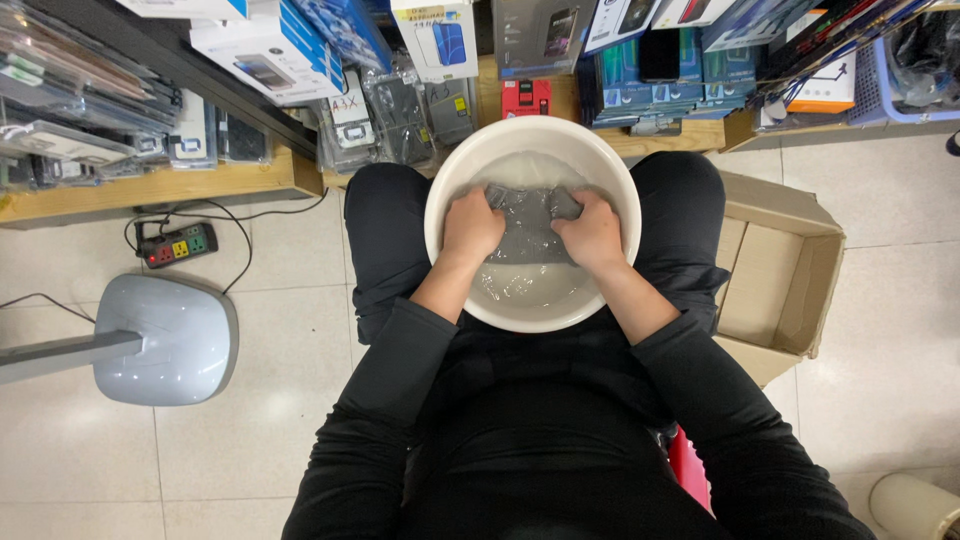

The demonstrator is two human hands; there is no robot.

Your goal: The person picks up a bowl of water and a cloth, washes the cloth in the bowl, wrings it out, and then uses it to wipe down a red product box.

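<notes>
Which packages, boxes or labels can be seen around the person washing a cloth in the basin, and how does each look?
White phone box: shelf above basin, blue picture.
Red box: small, just behind basin.
Teal boxes: stacked, upper right.
Clear plastic sleeves: left of red box.
Brown cardboard box: open, on floor, right.

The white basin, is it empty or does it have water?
It has water: the white basin shows a clear rippled surface around the grey cloth.
</notes>
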